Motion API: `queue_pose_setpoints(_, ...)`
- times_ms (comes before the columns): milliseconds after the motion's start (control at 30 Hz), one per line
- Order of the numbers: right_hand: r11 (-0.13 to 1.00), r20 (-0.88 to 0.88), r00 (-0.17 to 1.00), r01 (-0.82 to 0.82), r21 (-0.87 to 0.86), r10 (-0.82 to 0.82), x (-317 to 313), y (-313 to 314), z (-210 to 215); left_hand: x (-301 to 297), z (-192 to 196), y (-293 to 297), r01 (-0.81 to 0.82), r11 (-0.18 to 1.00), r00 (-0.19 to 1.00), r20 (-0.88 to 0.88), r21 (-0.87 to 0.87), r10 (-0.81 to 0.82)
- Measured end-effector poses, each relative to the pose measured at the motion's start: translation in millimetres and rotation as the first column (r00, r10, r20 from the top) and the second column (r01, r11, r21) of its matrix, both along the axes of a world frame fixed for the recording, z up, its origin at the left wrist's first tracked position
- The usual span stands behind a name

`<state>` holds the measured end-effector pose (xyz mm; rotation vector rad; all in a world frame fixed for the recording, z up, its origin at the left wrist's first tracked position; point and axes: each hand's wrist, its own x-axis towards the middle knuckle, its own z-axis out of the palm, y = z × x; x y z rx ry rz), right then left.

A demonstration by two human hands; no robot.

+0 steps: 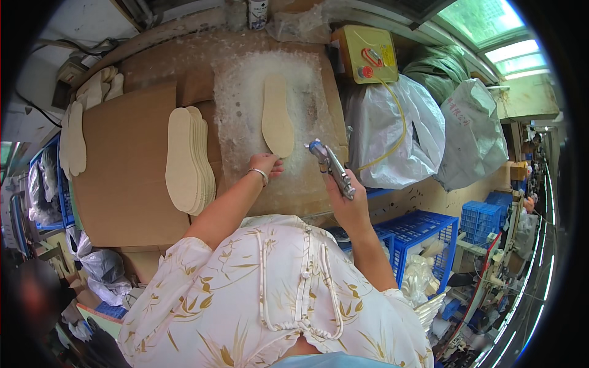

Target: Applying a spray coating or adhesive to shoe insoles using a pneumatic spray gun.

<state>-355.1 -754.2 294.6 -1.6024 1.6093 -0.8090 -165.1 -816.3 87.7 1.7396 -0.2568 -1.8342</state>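
Observation:
A cream insole lies flat on a whitish, residue-coated patch of the cardboard-covered table. At its heel, my left hand has its fingers curled in and touching the near edge. My right hand is wrapped round a metal spray gun, whose nozzle points toward the insole from the right. A thin yellow hose runs from a yellow metal can toward the gun. Left of the coated patch rests a stack of cream insoles.
More insoles lie at the table's left edge. The yellow can stands at the back right, beside white plastic sacks. A blue crate with pale pieces is at my right. A spray can stands at the far edge.

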Motion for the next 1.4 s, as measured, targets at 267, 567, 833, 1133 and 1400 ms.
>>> queue_pose_setpoints(267,0.999,-0.018,0.999,0.048,0.019,-0.048,-6.9,8.5,1.7,0.9,-0.3,0.9,0.026,1.0,0.999,-0.02,-0.001,-0.026)
queue_pose_setpoints(567,1.0,-0.01,1.0,0.0,0.01,0.0,-8.0,15.1,3.4,-0.6,-1.6,0.9,-0.012,1.0,1.0,-0.012,0.0,0.012)
queue_pose_setpoints(833,0.995,-0.045,0.995,-0.085,0.055,0.087,-12.5,26.3,7.5,-1.5,-3.6,2.0,-0.018,1.0,1.0,-0.008,-0.024,0.017)
queue_pose_setpoints(1133,0.993,-0.003,0.995,-0.103,0.048,0.104,-13.8,28.8,7.3,-5.6,1.2,2.5,-0.044,0.999,0.999,0.011,-0.023,0.044)
queue_pose_setpoints(1400,0.991,-0.009,0.994,-0.108,0.078,0.109,-20.7,35.6,8.6,-5.5,-0.3,4.2,-0.001,1.0,1.0,0.009,-0.021,0.001)
